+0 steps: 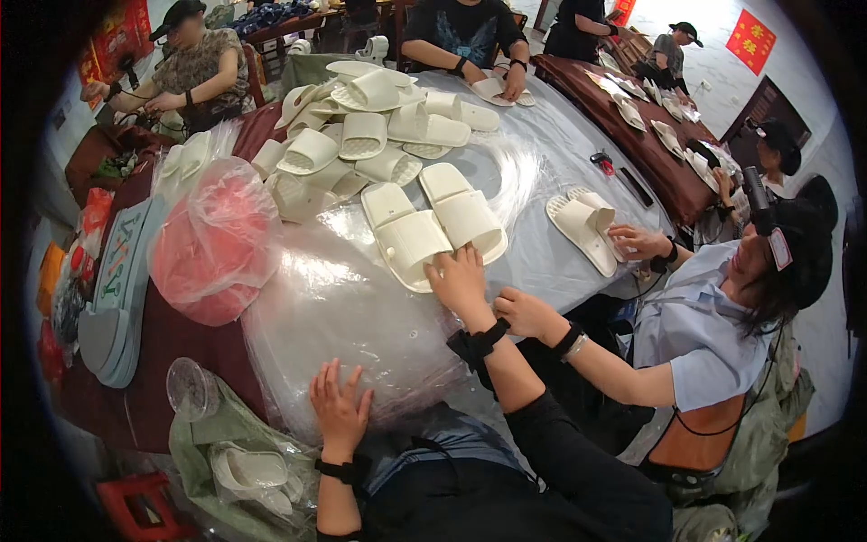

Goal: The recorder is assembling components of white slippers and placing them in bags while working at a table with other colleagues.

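A pair of cream slide slippers [417, 238] lies side by side on the table in front of me. My right hand [459, 282] is at their near edge, its fingers bent against the slipper straps; its fingertips are partly hidden there. My left hand [341, 406] rests with spread fingers on a stack of clear plastic bags [334, 316], holding nothing. Beside my right wrist, a co-worker's hand [526, 314] reaches in from the right. That person's other hand [639, 242] touches another pair of cream slippers [585, 226].
Beyond my pair rises a heap of cream slippers [361, 135]. To the left sit a red bundle in clear plastic [215, 242] and a stack of grey-green soles [122, 298]. Bagged slippers [253, 474] lie low at left. Across the table, another person handles slippers [495, 88].
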### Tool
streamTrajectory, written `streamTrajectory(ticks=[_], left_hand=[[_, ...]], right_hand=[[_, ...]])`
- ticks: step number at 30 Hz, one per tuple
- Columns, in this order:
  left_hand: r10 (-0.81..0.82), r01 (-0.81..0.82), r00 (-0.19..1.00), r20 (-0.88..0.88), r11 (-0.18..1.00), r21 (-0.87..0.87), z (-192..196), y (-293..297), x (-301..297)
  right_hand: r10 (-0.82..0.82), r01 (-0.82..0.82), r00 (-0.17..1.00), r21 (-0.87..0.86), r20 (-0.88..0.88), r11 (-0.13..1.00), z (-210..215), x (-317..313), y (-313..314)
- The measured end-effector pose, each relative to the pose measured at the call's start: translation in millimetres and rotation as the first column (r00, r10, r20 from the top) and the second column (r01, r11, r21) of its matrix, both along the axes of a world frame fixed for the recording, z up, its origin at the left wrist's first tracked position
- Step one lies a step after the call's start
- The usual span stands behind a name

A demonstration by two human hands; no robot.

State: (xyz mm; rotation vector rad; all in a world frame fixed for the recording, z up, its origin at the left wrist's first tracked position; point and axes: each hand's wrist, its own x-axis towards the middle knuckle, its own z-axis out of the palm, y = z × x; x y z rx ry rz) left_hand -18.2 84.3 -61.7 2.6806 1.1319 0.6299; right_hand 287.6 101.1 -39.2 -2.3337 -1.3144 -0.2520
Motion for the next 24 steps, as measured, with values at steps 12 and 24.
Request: streamTrajectory(ticks=[12, 24], left_hand=[[0.003, -0.002, 1.0, -0.023, 0.999, 0.05, -5, 2, -2], [0.046, -0.047, 0.998, 0.037, 0.999, 0.016, -23, 1, 4]], right_hand=[[0.048, -0.035, 0.997, 0.192, -0.064, 0.981, 55, -63, -30], [0.248, -0.251, 0.951, 0.005, -0.182, 0.968, 37, -146, -74]])
